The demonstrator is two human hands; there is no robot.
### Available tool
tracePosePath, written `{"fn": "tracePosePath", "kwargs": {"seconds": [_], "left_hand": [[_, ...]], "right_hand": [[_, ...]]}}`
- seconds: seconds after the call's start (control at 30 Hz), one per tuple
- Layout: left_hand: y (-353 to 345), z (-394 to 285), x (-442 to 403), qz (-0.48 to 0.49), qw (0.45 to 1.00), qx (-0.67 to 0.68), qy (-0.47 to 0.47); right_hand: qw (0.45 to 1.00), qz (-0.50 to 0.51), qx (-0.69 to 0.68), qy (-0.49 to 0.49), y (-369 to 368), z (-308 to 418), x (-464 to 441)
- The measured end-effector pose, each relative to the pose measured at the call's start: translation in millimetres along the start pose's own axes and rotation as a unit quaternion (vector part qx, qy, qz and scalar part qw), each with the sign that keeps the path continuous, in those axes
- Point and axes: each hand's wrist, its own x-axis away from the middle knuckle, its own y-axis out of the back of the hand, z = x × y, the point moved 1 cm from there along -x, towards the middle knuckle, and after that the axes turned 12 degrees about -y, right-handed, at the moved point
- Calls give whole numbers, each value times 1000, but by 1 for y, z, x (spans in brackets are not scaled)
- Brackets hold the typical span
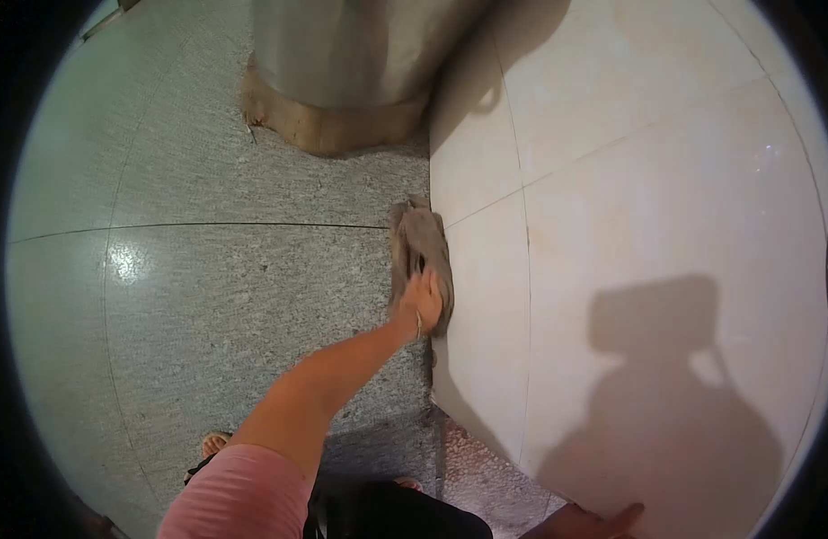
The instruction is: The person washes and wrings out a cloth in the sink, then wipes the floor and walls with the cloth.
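Observation:
My left hand [420, 301], at the end of an outstretched arm in a pink sleeve, presses on a crumpled brown-grey cloth [423, 229]. The cloth lies along the corner where the grey speckled floor meets the tiled wall, touching both. Part of the fingers sinks into its folds. Low at the right edge of my body, my right hand [611, 523] rests near or against the wall tiles. One of its digits sticks out; the rest of that hand is cut off by the frame.
A large metal container [342, 49] stands on a brown base [319, 130] beyond the cloth, close to the wall. Cream tiles [611, 207] cover the wall at right, with my shadow on them. My foot [214, 442] shows at lower left.

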Motion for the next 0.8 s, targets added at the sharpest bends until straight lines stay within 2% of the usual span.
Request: {"fn": "tracePosePath", "kwargs": {"seconds": [0.03,0.1,0.17,0.23,0.37,0.4,0.43,0.5,0.53,0.6,0.63,0.7,0.73,0.77,0.8], "left_hand": [[-31,7,23,-9,1000,-12,5],[45,-59,57,113,969,117,187],[24,-56,95,250,937,151,193],[19,-54,123,231,930,190,213],[-2,-53,167,188,869,363,279],[-17,-56,165,179,850,413,275],[-57,-58,129,176,858,424,230],[-172,26,220,250,762,525,285],[-192,17,182,289,705,562,321],[-89,-20,156,327,614,540,473],[-57,-52,160,324,621,544,462],[68,-106,125,307,580,608,447],[94,-125,122,259,602,647,389],[88,-123,116,257,602,649,388],[79,-119,102,170,770,596,151]], "right_hand": [[1000,-1,-6,2,2,0,0],[1000,-4,-15,10,9,6,2],[999,-8,-31,21,20,14,3],[998,-19,-50,32,28,23,3],[992,-70,-79,66,48,35,0],[993,-56,-73,74,48,28,3],[992,-49,-70,91,47,23,1],[990,-16,-71,120,51,24,0],[985,-37,-86,142,52,26,-1],[979,62,-174,82,55,27,2],[977,57,-183,91,60,28,2],[979,103,-139,110,69,27,4],[978,104,-143,113,85,-2,14],[983,87,56,151,107,-46,29],[948,67,253,181,116,-70,37]]}}
